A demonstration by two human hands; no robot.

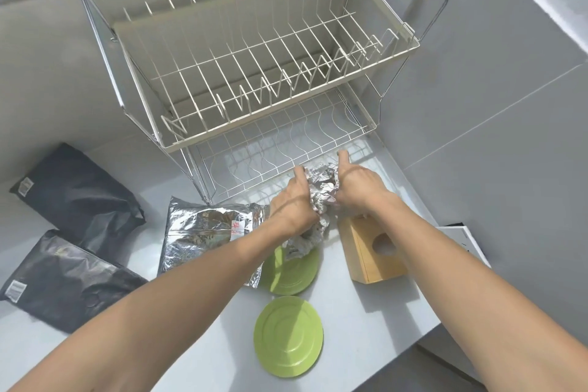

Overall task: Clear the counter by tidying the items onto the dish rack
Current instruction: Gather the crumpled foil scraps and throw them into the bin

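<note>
A two-tier white wire dish rack point(178, 140) stands at the back of the grey counter with both tiers bare. Just in front of its lower tier, my left hand point(291, 204) and my right hand point(356, 184) press from both sides on a crumpled silver foil bag point(321, 191), which hangs down over a green plate point(291, 274). A second green plate point(288, 336) lies face down nearer to me. A flat silver foil pouch point(203, 232) lies left of the plates. A wooden box point(372, 251) with a round hole sits to the right.
Two black plastic bags point(79, 197) point(63, 280) lie at the left of the counter. The counter's edge runs close on the right, with a white object point(461, 242) beyond it. Grey tiled walls close in behind and right of the rack.
</note>
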